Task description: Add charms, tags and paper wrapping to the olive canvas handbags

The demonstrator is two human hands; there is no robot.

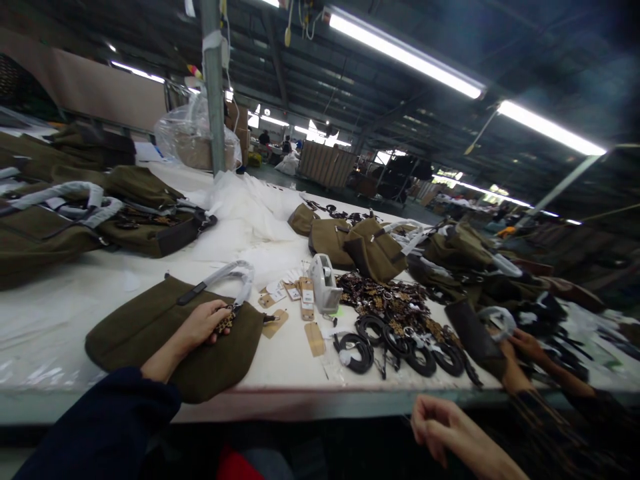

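Observation:
An olive-green bag [145, 327] with a dark leather tab and a white-wrapped handle [245, 273] lies on the table in front of me. My left hand [203, 327] rests on it, its fingers closed on a leopard-print charm [226, 320] just below the handle. A brown paper tag [276, 324] is beside the bag's right edge. Lower right, beyond the table's front edge, my right hand [437, 423] hangs in the air with its fingers curled in and nothing visible in them.
Right of the bag are cardboard tags [307, 298], a white tape dispenser [325, 285], a heap of leopard-print charms [385, 300] and coiled black straps [355, 352]. Another person's hands [525, 347] handle a bag at the right. More bags [140, 220] and white sheets [245, 207] lie farther back.

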